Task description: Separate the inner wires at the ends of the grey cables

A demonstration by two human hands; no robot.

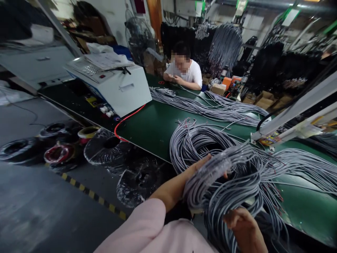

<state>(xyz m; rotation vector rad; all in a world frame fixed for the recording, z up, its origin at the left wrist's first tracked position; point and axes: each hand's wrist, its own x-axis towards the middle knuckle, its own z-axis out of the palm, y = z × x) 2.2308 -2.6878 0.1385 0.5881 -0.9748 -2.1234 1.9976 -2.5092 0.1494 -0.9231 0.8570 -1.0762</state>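
A coil of grey cables (210,175), partly bound in clear film and blurred, lies over my left forearm. My left hand (204,163) is mostly hidden behind that coil; only bits of fingers show at its edges. Below and to the right, my right hand (240,219) is at a hanging loop of grey cables (229,196), its fingers curled against the strands. Behind them a larger coil of grey cable (181,144) rests on the green table (147,126). Red-tipped cable ends stick out at several places.
A white machine (131,88) stands on the table, a red tube (118,126) beside it. Across the table sits a person (193,73) in white. Long cable bundles (210,109) lie between. Wrapped reels (105,147) stand on the floor; a metal post (297,105) rises right.
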